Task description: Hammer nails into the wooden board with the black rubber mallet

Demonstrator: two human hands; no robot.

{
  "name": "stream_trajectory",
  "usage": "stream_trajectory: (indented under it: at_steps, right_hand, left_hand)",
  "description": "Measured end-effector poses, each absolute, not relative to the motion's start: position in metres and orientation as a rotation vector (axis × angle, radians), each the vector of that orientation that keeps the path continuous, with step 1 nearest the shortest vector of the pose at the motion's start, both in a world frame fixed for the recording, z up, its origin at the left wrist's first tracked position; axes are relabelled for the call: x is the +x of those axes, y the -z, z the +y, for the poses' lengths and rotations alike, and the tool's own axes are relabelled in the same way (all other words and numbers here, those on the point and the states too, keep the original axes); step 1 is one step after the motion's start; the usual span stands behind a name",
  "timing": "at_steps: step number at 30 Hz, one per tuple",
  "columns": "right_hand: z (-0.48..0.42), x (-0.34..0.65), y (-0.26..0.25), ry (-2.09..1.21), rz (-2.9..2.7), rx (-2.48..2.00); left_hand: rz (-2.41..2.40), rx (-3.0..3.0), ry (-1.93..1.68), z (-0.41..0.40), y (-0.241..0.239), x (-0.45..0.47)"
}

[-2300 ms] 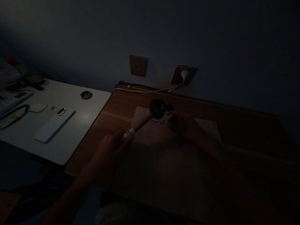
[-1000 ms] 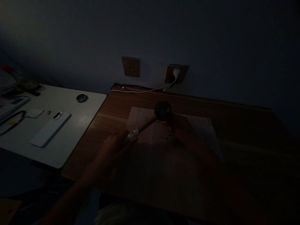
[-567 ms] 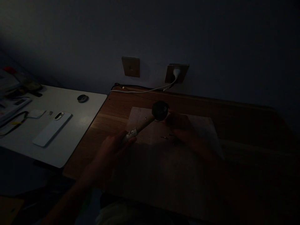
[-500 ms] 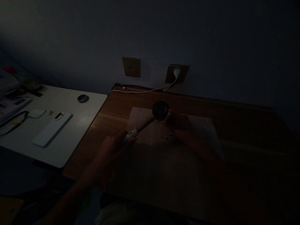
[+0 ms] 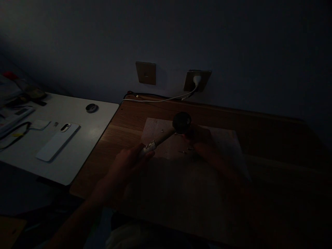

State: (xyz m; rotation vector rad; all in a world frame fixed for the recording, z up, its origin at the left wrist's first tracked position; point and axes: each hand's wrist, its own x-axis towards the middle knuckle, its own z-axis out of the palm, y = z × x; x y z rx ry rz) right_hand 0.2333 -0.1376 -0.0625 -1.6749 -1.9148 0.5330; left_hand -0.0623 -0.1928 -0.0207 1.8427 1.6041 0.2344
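My left hand is wrapped round the white-wrapped end of the handle of a rubber mallet. The mallet's wooden handle slants up to the right, and its dark round head sits just in front of my right fingertips. Beyond the head, my right hand is closed low over a pale board. What its fingers pinch is hidden by the mallet head and the dark. Small metal pins, perhaps nails or screws, lie on the board below my right hand, and another small metal piece is left of the head.
The board rests on a wooden table. To the left, a white table bears a phone, a small round tin and clutter. A white cable runs along the back to a wall socket.
The mallet head has shifted slightly to the right, nearer to and over my right fingers. My left hand has moved a little the same way, and my right hand stays about in place.
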Motion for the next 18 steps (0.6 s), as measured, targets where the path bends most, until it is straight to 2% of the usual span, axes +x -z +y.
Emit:
stream_trajectory:
  at_steps: [9, 18]
  right_hand:
    - [-0.150, 0.264, 0.049, -0.524, -1.875, -1.579]
    - [-0.168, 0.266, 0.042, -0.670, -2.276, -1.563]
  left_hand:
    - [1.601, 1.964, -0.064, -0.186, 0.023, -0.052]
    - [1.598, 1.859, -0.252, -0.190, 0.021, -0.049]
